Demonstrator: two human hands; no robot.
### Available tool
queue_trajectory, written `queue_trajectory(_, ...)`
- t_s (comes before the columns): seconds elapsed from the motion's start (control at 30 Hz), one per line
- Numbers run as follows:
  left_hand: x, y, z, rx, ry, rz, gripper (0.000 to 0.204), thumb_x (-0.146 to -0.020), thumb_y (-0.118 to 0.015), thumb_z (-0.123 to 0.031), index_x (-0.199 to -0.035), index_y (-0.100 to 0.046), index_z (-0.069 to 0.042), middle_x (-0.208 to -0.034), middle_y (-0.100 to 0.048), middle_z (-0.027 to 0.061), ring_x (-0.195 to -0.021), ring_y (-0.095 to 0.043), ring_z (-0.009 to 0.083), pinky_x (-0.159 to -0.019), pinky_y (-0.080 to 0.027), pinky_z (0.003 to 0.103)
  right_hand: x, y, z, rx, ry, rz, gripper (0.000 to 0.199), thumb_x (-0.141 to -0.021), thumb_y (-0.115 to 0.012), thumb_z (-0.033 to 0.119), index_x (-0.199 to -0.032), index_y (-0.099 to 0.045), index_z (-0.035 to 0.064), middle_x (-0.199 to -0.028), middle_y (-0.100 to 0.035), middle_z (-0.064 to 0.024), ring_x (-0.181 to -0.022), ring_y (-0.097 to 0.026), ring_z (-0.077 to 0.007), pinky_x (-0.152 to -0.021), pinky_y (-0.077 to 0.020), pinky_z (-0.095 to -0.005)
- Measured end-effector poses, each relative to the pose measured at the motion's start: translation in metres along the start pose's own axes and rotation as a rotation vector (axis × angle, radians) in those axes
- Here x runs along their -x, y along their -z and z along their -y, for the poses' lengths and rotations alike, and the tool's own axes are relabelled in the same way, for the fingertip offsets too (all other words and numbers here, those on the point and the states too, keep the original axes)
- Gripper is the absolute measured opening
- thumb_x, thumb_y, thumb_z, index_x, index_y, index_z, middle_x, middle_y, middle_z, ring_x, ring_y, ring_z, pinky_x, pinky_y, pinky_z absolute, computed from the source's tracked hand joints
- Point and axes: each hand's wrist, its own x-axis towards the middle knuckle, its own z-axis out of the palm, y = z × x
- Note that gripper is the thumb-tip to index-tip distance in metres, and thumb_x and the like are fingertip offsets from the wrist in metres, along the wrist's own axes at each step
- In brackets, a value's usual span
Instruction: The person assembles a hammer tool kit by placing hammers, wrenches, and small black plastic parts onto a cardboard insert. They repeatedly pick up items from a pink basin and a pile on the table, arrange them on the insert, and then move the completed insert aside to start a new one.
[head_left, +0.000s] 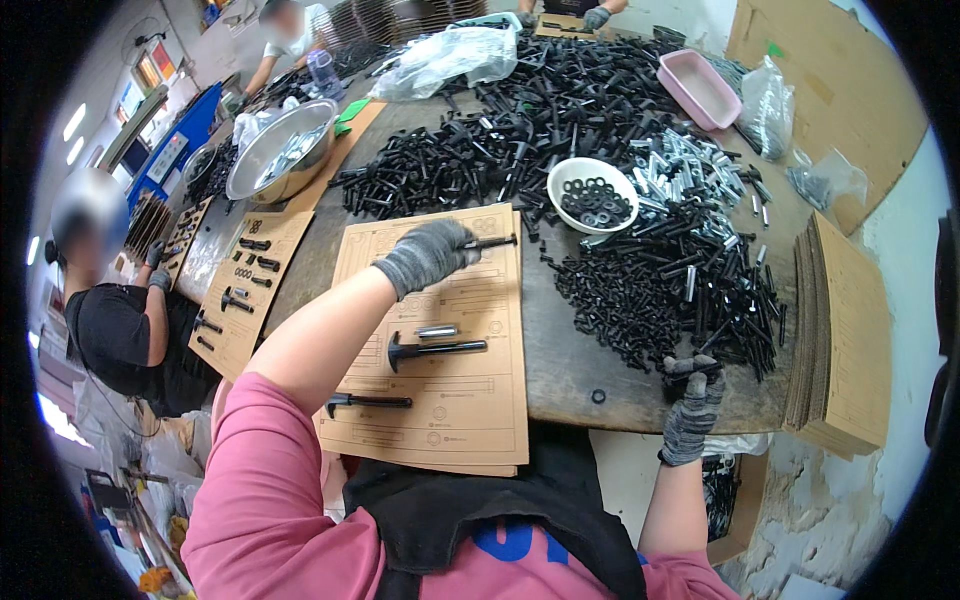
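the left hand [428, 255], in a gray knit glove, is closed on one end of a thin black bolt [497, 241]. the bolt lies near 1 o'clock on the brown card [505, 400], and its free end points to 3 o'clock. it looks like hard metal, so it should be stiff, a bit heavy for its size, and not easy to break. it may be slick and could roll. the middle of its straight stick seems the best place to pinch.

the right hand [692, 405], between 3 and 4 o'clock from the card, has bent fingers by a heap of small black screws [620, 310]. i cannot tell if it holds one.

the card looks flat and dry, with thin line drawings. near its middle sits a black t-shaped piece [440, 349], with a shiny, smooth silver tube [436, 331] at its 12 o'clock side. another black piece [370, 401] lies at 8 o'clock.

at 2 o'clock from the card, a round white bowl [553, 207] holds flat black rings [595, 203]. one small ring [598, 396] rests on the worn, smooth table [560, 385], at 9 o'clock from the right hand.
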Motion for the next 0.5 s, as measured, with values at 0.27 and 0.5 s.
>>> queue_trajectory(0.27,0.013,-0.028,0.014,-0.084,0.055,0.109,0.028,-0.083,-0.054,-0.029,-0.1,-0.059,-0.008,-0.093,-0.057,0.0125,-0.087,-0.056,0.029,-0.078,-0.043,0.037,0.002,0.004,-0.003,0.102,0.065,0.019,0.032,-0.087,-0.049,0.031,-0.104,-0.045,0.0039,-0.086,-0.056,-0.0102,-0.083,-0.055,-0.0217,-0.083,-0.0435,-0.0389)
queue_trajectory(0.5,0.018,-0.033,0.016,-0.08,-0.092,0.065,0.032,-0.078,-0.059,-0.026,-0.106,-0.054,-0.01,-0.097,-0.054,0.012,-0.088,-0.056,0.0295,-0.077,-0.045,0.038,0.001,-0.001,-0.001,0.123,0.11,0.015,0.033,-0.086,-0.051,0.032,-0.103,-0.046,0.0042,-0.086,-0.055,-0.0083,-0.081,-0.053,-0.0194,-0.085,-0.0428,-0.0394)
